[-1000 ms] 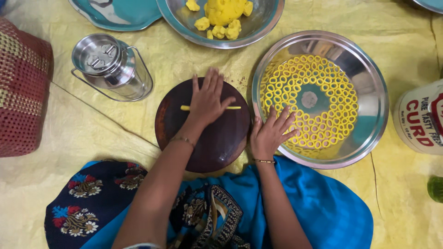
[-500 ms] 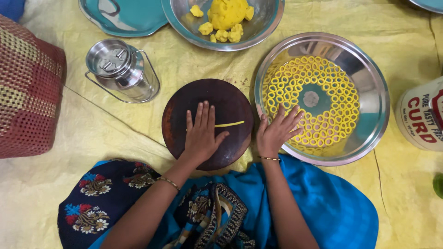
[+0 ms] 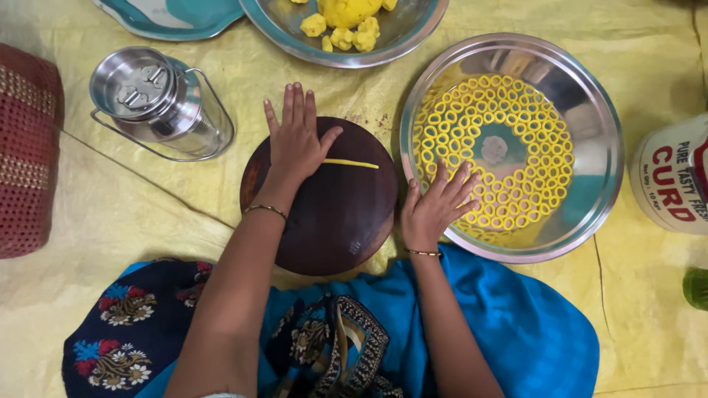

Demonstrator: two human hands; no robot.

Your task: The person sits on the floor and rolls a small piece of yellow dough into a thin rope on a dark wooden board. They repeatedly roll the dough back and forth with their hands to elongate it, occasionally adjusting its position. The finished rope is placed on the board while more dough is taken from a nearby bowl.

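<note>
Since half a second ago, left hand (image 3: 296,140) slid to the upper edge of the round wooden board (image 3: 324,203).
Flat, open palm presses the thin yellow dough strand (image 3: 352,163) at frame centre; nothing gripped. Right hand (image 3: 435,206) rests open on the steel plate's rim (image 3: 590,214). Strand looks soft, breakable: lift by the ends.

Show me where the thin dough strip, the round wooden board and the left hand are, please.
dough strip (image 3: 352,163): head view, middle of the strip.
wooden board (image 3: 335,217): head view, bare dark centre.
left hand (image 3: 297,144): head view, back of the hand.
</note>
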